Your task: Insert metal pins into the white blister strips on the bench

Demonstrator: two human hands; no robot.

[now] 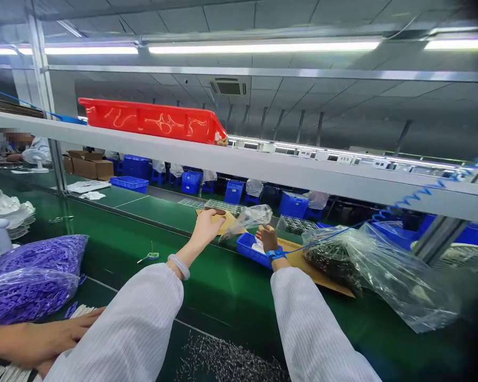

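Observation:
My left hand (210,225) is raised over the far side of the green bench, its thumb and fingers pinched together at a clear plastic bag (257,214). The bag spreads to the right of those fingers, and the exact grip point is hard to make out. My right hand (267,239), with a blue wristband, is beside the bag and above the small blue bin (249,252). Its fingers are loosely curled and apart, with nothing visible in them. A white item (258,245) shows inside the bin. Behind my left hand lies a piece of cardboard (228,222).
A clear bag of dark small parts (334,262) lies on cardboard at right. Loose metal pins (231,361) cover the near bench. At left are a bag of purple parts (35,278) and another person's hand (43,339). A shelf carries a red bin (151,122).

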